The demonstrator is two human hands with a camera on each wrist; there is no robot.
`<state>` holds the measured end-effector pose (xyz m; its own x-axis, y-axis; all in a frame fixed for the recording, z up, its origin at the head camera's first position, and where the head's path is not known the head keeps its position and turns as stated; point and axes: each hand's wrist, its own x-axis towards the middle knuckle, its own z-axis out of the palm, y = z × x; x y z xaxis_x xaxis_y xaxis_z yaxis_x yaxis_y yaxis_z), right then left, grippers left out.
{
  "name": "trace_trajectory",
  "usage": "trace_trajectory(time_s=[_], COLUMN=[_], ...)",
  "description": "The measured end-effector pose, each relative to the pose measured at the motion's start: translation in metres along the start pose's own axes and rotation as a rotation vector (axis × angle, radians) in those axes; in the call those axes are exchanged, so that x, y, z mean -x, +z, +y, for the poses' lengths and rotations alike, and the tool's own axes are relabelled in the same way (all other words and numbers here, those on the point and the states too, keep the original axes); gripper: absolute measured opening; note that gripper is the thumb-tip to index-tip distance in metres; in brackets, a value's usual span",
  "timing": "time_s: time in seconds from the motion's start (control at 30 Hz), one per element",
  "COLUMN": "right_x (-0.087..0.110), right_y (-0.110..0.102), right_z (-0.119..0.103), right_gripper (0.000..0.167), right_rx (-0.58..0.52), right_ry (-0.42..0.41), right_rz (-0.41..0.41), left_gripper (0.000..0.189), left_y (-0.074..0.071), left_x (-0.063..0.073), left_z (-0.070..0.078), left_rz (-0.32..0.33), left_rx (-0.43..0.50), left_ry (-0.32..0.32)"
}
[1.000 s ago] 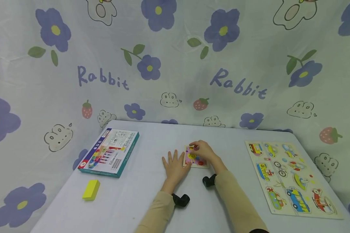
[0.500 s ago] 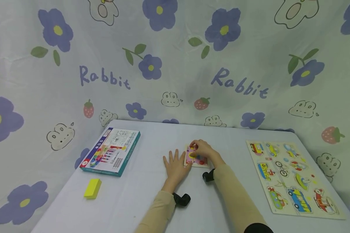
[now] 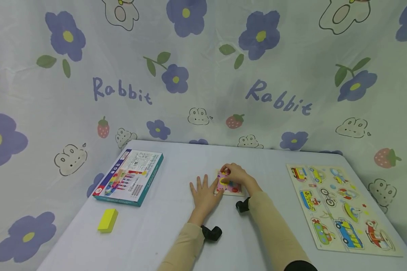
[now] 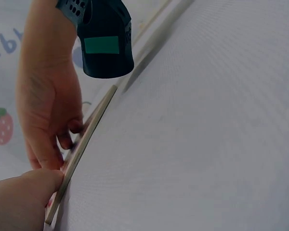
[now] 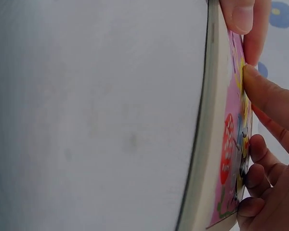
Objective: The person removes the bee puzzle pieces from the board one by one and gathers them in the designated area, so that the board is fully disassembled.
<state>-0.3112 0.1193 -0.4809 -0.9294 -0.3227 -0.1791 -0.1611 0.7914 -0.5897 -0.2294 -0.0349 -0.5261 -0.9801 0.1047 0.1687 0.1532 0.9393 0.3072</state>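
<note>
A small pink wooden puzzle board [image 3: 236,190] lies mid-table, with a red shape and yellow patches on it. My left hand [image 3: 204,197] lies flat to its left, fingers spread; the thumb [image 4: 48,182] presses the board's near edge. Over the upper part of the board my right hand [image 3: 240,177] bends down, thumb and index finger pinching a small puzzle piece mostly hidden beneath them. In the right wrist view, the right thumb [image 5: 267,91] touches a yellow part of the picture [image 5: 229,139], and the other fingers curl against the board.
A large puzzle board [image 3: 339,205] with vehicle pictures lies at the right. At the left is a flat teal-edged box [image 3: 130,176], with a yellow block [image 3: 107,220] in front of it. A printed curtain [image 3: 203,75] hangs behind the table.
My right fingers have shifted slightly down and closer over the small board, covering more of its upper left. My left hand keeps its place. The view has shifted a little.
</note>
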Motion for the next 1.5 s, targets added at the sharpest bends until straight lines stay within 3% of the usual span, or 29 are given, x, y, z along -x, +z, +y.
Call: trace_trajectory(time_s=[0.53, 0.73, 1.0, 1.5], right_x=[-0.0033, -0.0051, -0.0030, -0.0047], right_y=[0.0001, 0.0008, 0.0005, -0.0002], right_z=[-0.0029, -0.0022, -0.0029, -0.0033], right_gripper=[0.030, 0.036, 0.039, 0.038], right_rx=[-0.022, -0.022, -0.036, -0.033], right_ry=[0.035, 0.048, 0.050, 0.047], right_rz=[-0.034, -0.030, -0.029, -0.023], left_gripper=[0.052, 0.052, 0.051, 0.052], left_y=[-0.0020, -0.0038, -0.0045, -0.0062], left_x=[-0.0010, -0.0006, 0.0030, 0.0013], left_z=[0.0017, 0.0019, 0.0026, 0.0034], left_rz=[-0.026, -0.035, 0.011, -0.035], left_rx=[0.004, 0.016, 0.033, 0.048], left_ry=[-0.013, -0.015, 0.004, -0.019])
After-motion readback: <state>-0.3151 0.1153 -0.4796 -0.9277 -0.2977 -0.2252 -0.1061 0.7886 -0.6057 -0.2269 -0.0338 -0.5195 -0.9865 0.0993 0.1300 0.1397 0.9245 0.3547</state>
